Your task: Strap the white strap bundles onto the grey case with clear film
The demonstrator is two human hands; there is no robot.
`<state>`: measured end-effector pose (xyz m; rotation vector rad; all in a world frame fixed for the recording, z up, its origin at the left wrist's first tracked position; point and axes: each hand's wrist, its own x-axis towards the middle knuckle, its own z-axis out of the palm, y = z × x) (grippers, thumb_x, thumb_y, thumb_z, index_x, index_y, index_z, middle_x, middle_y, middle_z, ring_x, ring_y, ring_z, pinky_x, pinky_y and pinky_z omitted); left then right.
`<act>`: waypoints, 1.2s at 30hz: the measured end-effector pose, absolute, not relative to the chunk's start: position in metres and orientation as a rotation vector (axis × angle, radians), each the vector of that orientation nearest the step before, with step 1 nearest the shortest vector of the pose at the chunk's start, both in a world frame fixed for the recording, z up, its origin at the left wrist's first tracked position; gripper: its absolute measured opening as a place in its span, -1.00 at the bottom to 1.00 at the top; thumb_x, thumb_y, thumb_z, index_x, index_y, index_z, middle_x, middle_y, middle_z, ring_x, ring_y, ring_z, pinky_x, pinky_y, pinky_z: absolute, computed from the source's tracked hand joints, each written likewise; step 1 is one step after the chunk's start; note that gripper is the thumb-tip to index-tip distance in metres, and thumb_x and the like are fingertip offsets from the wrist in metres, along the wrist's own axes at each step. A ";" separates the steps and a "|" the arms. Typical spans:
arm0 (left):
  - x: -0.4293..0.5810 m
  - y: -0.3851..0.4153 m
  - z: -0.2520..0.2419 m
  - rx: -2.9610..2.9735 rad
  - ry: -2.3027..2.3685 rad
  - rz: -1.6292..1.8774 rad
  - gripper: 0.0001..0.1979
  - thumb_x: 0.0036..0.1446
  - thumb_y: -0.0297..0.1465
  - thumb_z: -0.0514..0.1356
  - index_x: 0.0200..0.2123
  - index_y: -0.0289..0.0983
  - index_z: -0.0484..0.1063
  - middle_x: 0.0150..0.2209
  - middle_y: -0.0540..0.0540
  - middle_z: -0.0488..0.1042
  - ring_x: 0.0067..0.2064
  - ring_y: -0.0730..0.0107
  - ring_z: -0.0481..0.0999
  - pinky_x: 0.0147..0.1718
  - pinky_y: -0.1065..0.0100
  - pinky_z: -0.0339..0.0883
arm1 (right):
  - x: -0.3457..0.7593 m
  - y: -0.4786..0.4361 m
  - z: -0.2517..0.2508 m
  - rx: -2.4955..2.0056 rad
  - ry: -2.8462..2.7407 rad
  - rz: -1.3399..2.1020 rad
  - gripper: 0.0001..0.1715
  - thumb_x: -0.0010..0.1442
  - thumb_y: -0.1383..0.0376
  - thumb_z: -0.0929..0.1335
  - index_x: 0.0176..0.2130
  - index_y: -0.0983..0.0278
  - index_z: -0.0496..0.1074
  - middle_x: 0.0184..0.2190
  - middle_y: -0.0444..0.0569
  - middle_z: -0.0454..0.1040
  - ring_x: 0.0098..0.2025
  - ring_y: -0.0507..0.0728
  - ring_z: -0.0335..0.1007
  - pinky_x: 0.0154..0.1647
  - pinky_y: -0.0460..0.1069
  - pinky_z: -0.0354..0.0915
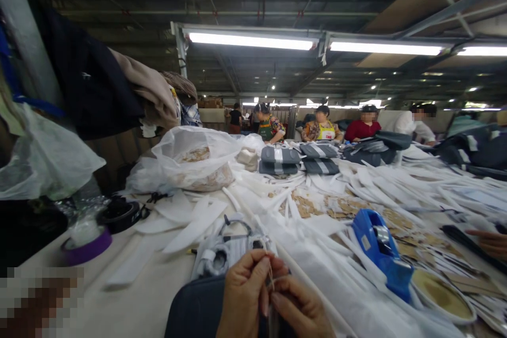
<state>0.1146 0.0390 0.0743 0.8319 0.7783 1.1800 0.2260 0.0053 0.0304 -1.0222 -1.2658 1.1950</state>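
My left hand and my right hand meet at the bottom centre, both with fingers pinched on a thin pale thread that runs up between them. Under the hands lies a dark grey fabric piece. Just beyond them sits a grey-and-white padded piece with straps on the table.
A blue tape dispenser and a shallow dish stand to the right. White strips and tan cutouts cover the table. Plastic bags, stacked grey pieces, a purple tape roll. Another person's hand at right; several workers sit far back.
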 end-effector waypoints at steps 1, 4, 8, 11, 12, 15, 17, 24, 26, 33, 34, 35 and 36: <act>0.112 0.040 0.075 0.863 0.805 1.192 -0.64 -0.20 -0.18 0.35 -0.42 -0.34 0.45 -0.45 -0.16 0.56 -0.51 0.42 0.51 -0.74 0.61 0.09 | 0.226 0.004 0.033 -1.033 -1.251 1.190 -0.58 0.05 -0.03 0.36 -0.44 0.28 0.41 -0.51 -0.12 0.33 -0.44 0.04 0.19 -0.37 -0.06 0.14; 0.104 0.042 0.073 0.940 0.872 1.236 -0.72 -0.11 -0.23 0.29 -0.39 -0.34 0.45 -0.42 -0.15 0.55 -0.47 0.40 0.51 -0.78 0.63 -0.01 | 0.226 0.001 0.037 -1.086 -1.176 1.225 -0.61 0.04 -0.01 0.37 -0.43 0.28 0.37 -0.55 -0.18 0.21 -0.49 0.00 0.06 -0.45 -0.10 0.05; 0.102 0.043 0.065 0.988 0.932 1.244 -0.70 -0.10 -0.22 0.27 -0.37 -0.35 0.45 -0.50 -0.11 0.52 -0.54 0.44 0.47 -0.78 0.61 0.01 | 0.227 -0.001 0.033 -1.145 -1.174 1.235 -0.56 0.02 -0.05 0.36 -0.43 0.28 0.36 -0.55 -0.19 0.18 -0.49 -0.01 0.02 -0.46 -0.10 0.02; 0.103 0.042 0.061 1.004 0.946 1.244 -0.70 -0.10 -0.23 0.26 -0.37 -0.36 0.45 -0.53 -0.07 0.50 -0.63 0.55 0.37 -0.78 0.60 0.03 | 0.228 -0.002 0.031 -1.196 -1.192 1.222 -0.53 0.02 -0.08 0.35 -0.43 0.29 0.37 -0.55 -0.18 0.18 -0.48 0.00 0.02 -0.46 -0.10 0.01; 0.103 0.042 0.060 1.005 0.950 1.243 -0.70 -0.10 -0.23 0.26 -0.37 -0.36 0.45 -0.54 -0.06 0.49 -0.64 0.56 0.35 -0.78 0.60 0.03 | 0.229 -0.002 0.030 -1.212 -1.196 1.216 -0.53 0.02 -0.08 0.34 -0.43 0.29 0.37 -0.55 -0.18 0.18 -0.47 0.00 0.02 -0.45 -0.10 0.01; 0.103 0.042 0.058 1.013 0.968 1.244 -0.70 -0.11 -0.23 0.26 -0.38 -0.36 0.45 -0.57 -0.04 0.47 -0.63 0.53 0.36 -0.79 0.59 0.04 | 0.230 -0.003 0.031 -1.248 -1.196 1.200 -0.54 0.04 -0.07 0.32 -0.43 0.29 0.38 -0.55 -0.18 0.18 -0.47 0.00 0.01 -0.44 -0.10 0.01; 0.103 0.041 0.057 1.026 0.977 1.242 -0.71 -0.11 -0.23 0.25 -0.39 -0.35 0.45 -0.57 -0.03 0.46 -0.62 0.51 0.38 -0.78 0.59 0.06 | 0.230 -0.004 0.032 -1.259 -1.192 1.201 -0.56 0.04 -0.06 0.32 -0.44 0.28 0.38 -0.55 -0.19 0.17 -0.48 0.00 0.00 -0.45 -0.10 0.01; 0.103 0.039 0.053 1.043 0.985 1.241 -0.73 -0.10 -0.23 0.25 -0.39 -0.33 0.46 -0.63 0.02 0.42 -0.61 0.49 0.37 -0.76 0.57 0.07 | 0.229 -0.007 0.034 -1.251 -1.133 1.210 -0.60 0.01 -0.03 0.34 -0.49 0.26 0.33 -0.59 -0.21 0.15 -0.53 -0.01 0.00 -0.49 -0.10 0.03; 0.103 0.039 0.050 1.067 0.996 1.243 -0.73 -0.09 -0.22 0.25 -0.40 -0.33 0.46 -0.63 0.02 0.41 -0.61 0.50 0.36 -0.75 0.56 0.08 | 0.229 -0.007 0.034 -1.236 -1.147 1.194 -0.60 0.01 -0.03 0.34 -0.50 0.26 0.32 -0.59 -0.20 0.18 -0.53 0.00 0.04 -0.50 -0.10 0.04; 0.100 0.037 0.043 1.144 1.029 1.209 -0.73 -0.02 -0.20 0.21 -0.38 -0.31 0.46 -0.63 0.04 0.41 -0.68 0.59 0.23 -0.73 0.55 0.05 | 0.225 -0.006 0.030 -1.243 -1.195 1.150 -0.58 0.12 -0.04 0.27 -0.46 0.26 0.31 -0.59 -0.14 0.33 -0.55 0.01 0.19 -0.51 -0.09 0.11; 0.100 0.037 0.043 1.144 1.027 1.204 -0.72 -0.02 -0.20 0.21 -0.38 -0.32 0.46 -0.63 0.04 0.41 -0.68 0.58 0.22 -0.73 0.54 0.05 | 0.225 -0.006 0.029 -1.241 -1.196 1.145 -0.56 0.12 -0.05 0.27 -0.46 0.26 0.30 -0.60 -0.15 0.33 -0.55 0.01 0.19 -0.51 -0.09 0.11; 0.100 0.037 0.043 1.145 1.027 1.202 -0.72 -0.02 -0.20 0.20 -0.39 -0.32 0.46 -0.63 0.04 0.41 -0.68 0.58 0.22 -0.73 0.54 0.05 | 0.225 -0.006 0.029 -1.234 -1.203 1.140 -0.55 0.13 -0.06 0.27 -0.46 0.27 0.30 -0.61 -0.15 0.33 -0.56 0.01 0.20 -0.51 -0.09 0.12; 0.100 0.036 0.043 1.146 1.032 1.201 -0.72 -0.03 -0.20 0.20 -0.39 -0.32 0.46 -0.63 0.04 0.40 -0.69 0.58 0.21 -0.73 0.54 0.05 | 0.225 -0.007 0.029 -1.226 -1.214 1.139 -0.54 0.13 -0.07 0.26 -0.46 0.27 0.30 -0.61 -0.14 0.34 -0.55 0.01 0.20 -0.49 -0.08 0.13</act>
